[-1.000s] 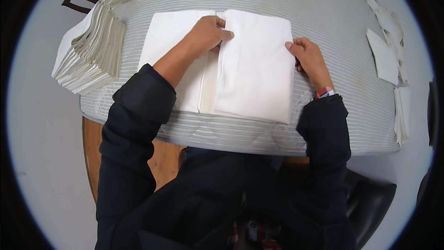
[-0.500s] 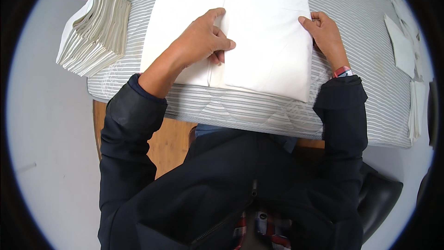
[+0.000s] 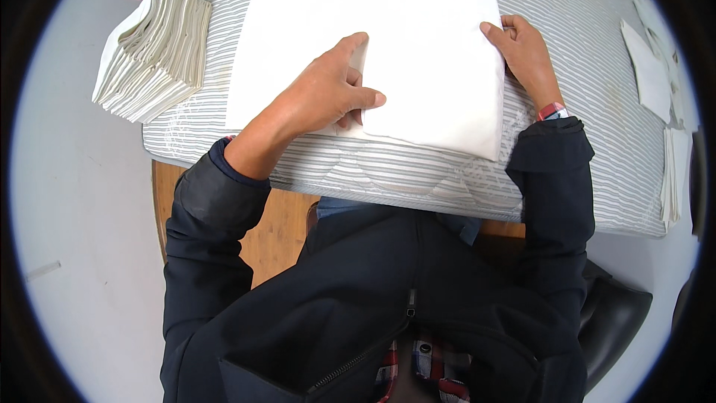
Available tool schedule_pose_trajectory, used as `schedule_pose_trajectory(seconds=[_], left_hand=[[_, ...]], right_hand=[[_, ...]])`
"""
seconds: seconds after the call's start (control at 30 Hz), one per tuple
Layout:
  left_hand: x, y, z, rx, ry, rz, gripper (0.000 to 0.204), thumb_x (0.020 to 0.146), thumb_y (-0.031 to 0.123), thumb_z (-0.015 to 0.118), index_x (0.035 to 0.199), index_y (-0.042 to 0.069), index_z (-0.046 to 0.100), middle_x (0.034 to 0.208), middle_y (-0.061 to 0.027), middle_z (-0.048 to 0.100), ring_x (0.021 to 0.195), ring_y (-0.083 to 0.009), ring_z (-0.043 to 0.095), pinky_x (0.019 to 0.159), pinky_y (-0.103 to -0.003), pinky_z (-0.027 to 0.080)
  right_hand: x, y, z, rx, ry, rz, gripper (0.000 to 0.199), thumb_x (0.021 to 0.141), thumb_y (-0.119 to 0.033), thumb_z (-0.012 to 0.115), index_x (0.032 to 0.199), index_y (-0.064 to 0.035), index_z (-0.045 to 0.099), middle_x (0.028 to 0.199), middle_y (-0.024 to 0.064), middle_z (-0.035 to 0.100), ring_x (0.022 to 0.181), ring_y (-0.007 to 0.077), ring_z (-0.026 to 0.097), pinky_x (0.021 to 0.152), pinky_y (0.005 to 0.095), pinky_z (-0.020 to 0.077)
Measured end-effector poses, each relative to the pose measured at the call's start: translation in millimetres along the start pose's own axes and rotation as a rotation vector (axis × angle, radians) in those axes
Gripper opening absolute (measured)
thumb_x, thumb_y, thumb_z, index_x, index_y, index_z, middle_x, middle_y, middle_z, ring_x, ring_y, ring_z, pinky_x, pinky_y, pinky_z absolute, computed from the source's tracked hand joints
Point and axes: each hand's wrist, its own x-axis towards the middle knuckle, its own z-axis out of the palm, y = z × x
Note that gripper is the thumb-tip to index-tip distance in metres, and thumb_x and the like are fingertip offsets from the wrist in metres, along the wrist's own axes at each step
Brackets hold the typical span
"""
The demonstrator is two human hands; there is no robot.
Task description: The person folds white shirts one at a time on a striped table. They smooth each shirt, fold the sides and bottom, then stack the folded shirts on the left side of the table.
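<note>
A white folded cloth (image 3: 432, 60) lies spread before me, its right half and left half meeting near the middle. My left hand (image 3: 324, 93) is closed at the inner edge of the right half, thumb on top and the lower fingers partly under it; its index finger stretches along that edge. At the outer right edge, my right hand (image 3: 528, 56) pinches the cloth, with the thumb above and the other fingers partly hidden beneath or behind.
A thick stack of folded white cloths (image 3: 160, 48) stands at the left of the striped, mattress-like surface (image 3: 395, 172). More white cloths (image 3: 645, 71) lie along its right edge. A black chair (image 3: 615, 321) is at the lower right, above a wooden floor (image 3: 276, 235).
My left hand has slid a little toward me along the inner edge of the cloth. My right hand has stayed almost in place at the outer edge.
</note>
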Motion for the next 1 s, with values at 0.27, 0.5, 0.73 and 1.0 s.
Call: schedule_pose_trajectory(seconds=[0.27,0.5,0.73,1.0], left_hand=[[-11.3,-0.2,-4.4,0.007,0.001,-0.034,0.088,0.091,0.01,0.076,0.161,-0.01,0.026,0.071,-0.0114,0.065,0.056,-0.0167,0.067,0.046,-0.027,0.049],[-15.0,4.5,1.1,0.096,0.077,-0.043,0.084,0.093,0.011,0.075,0.162,-0.005,0.03,0.066,-0.0051,0.06,0.055,-0.0149,0.065,0.046,-0.027,0.049],[-31.5,5.6,16.8,0.491,0.229,0.268,0.084,0.086,0.017,0.085,0.157,0.002,0.042,0.118,-0.0228,0.067,0.099,-0.0324,0.07,0.08,-0.042,0.06],[-39.8,-21.5,40.8,0.756,0.178,0.771,0.062,0.079,0.006,0.085,0.137,0.007,0.064,0.148,-0.0167,0.057,0.142,-0.0389,0.052,0.115,-0.05,0.048]], right_hand=[[-1.8,-0.7,6.2,-0.098,0.055,-0.063,0.063,0.095,-0.043,0.074,0.127,0.0102,0.064,0.079,0.0079,0.065,0.071,0.0189,0.064,0.07,0.0337,0.0526],[-2.5,7.2,11.6,-0.18,0.107,-0.124,0.065,0.096,-0.045,0.073,0.13,0.0089,0.064,0.077,0.0074,0.068,0.068,0.0191,0.068,0.068,0.032,0.054],[-45.5,-9.0,-15.0,-0.031,0.008,-0.093,0.08,0.095,-0.051,0.072,0.146,0.0069,0.052,0.126,0.0287,0.069,0.106,0.0372,0.074,0.091,0.0422,0.0593],[-170.4,-10.6,-12.6,-0.093,-0.058,-0.355,0.077,0.094,-0.026,0.077,0.155,0.0048,0.04,0.157,0.0306,0.043,0.148,0.0472,0.04,0.121,0.0508,0.0351]])
